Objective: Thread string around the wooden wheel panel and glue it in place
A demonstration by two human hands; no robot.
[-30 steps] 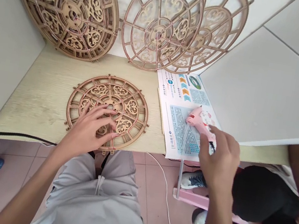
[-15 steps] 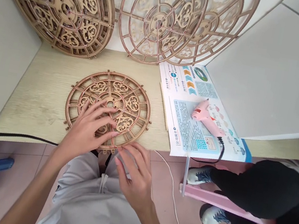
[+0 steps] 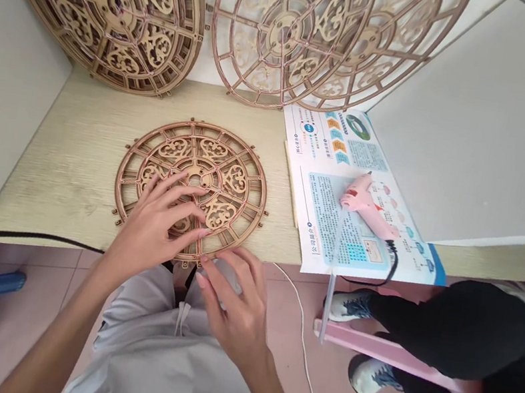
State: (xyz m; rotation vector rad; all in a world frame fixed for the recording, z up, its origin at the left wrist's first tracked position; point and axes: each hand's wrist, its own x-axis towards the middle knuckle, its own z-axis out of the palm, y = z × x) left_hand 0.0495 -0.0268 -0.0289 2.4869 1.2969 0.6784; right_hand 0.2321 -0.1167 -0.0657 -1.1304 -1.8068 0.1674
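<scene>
A round openwork wooden wheel [image 3: 235,179] with scrollwork panels and small tabs around its rim lies flat at the table's front edge. My left hand [image 3: 161,223] rests on its lower left part, fingers spread over the spokes and hub area. At the wheel's near rim is my right hand [image 3: 237,300], its fingertips touching the edge by the small tabs. The fingers of that hand are apart and bent, with nothing visible between them. Part of the wheel's lower left is hidden under my left hand.
Several similar wheels [image 3: 117,8] lean against the wall at the back left, with others [image 3: 285,34] at the back middle. A pink glue gun [image 3: 367,207] lies on a printed sheet [image 3: 321,234] at right. Grey-white panels [image 3: 498,129] flank the table [image 3: 77,177]. Another person's legs [image 3: 443,323] are at right.
My right hand's fingertips have shifted slightly left along the wheel's near rim. My left hand stays on the wheel. The camera view has moved a little.
</scene>
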